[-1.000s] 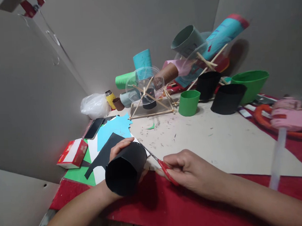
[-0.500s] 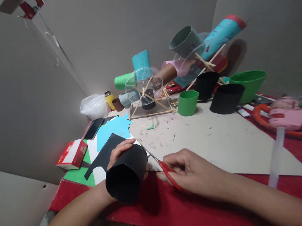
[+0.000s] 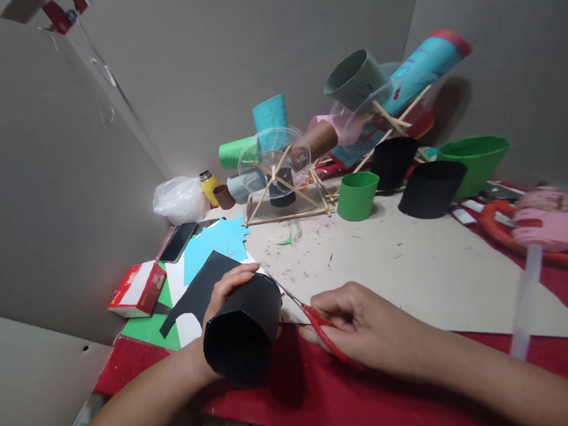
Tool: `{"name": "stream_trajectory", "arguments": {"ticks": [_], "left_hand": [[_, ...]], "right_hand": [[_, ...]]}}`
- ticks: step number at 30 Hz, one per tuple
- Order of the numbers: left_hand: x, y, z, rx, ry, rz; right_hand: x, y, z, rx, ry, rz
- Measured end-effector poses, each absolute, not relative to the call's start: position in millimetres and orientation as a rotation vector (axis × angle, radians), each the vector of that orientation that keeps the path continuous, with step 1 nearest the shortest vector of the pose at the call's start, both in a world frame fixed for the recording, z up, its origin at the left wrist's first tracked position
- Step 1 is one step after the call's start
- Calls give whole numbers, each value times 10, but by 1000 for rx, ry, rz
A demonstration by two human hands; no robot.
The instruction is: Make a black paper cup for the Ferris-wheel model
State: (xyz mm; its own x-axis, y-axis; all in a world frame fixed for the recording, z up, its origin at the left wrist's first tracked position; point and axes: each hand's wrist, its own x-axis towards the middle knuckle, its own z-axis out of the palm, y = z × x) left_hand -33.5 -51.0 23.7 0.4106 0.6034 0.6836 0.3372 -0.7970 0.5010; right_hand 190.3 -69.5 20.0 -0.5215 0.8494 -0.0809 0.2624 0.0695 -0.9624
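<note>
My left hand (image 3: 228, 291) is wrapped round a black paper cup (image 3: 257, 308), tilted with its dark open mouth toward me. In my right hand (image 3: 354, 320) are red-handled scissors (image 3: 323, 330), the fingers closed round the handles. Their blades lie along the far edge of the cup, and whether they bite into the paper I cannot tell. Left of the cup lies a cut sheet of black paper (image 3: 198, 292), partly over a blue sheet (image 3: 214, 244). A small green scrap (image 3: 286, 240) and dark snippets are scattered on the pale board (image 3: 437, 281).
A small stick-framed wheel (image 3: 273, 172) with paper cups stands behind, and a larger wheel (image 3: 373, 108) rises to its right. A green cup (image 3: 357, 197) and black cups stand nearby. At left are a red box (image 3: 137, 290), a phone (image 3: 178, 243) and a plastic bag (image 3: 180, 200); at right, a pink glue gun (image 3: 548, 226).
The whole view has shifted slightly, so the scene sits a little further right. Both hands keep their hold on the black cup and the scissors, with hardly any movement between them.
</note>
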Motion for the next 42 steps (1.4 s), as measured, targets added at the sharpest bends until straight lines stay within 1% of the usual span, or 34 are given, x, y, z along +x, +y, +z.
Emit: {"name": "stream_trajectory", "arguments": {"ticks": [10, 20, 42], "left_hand": [[-333, -535, 276, 2384, 858, 1337], [-323, -531, 288, 2386, 860, 1330], [-320, -542, 269, 2349, 828, 1346]], "right_hand": [[1921, -697, 198, -1097, -1840, 1487], [1926, -698, 232, -1106, -1794, 1594], [1939, -693, 235, -1067, -1774, 1618]]}}
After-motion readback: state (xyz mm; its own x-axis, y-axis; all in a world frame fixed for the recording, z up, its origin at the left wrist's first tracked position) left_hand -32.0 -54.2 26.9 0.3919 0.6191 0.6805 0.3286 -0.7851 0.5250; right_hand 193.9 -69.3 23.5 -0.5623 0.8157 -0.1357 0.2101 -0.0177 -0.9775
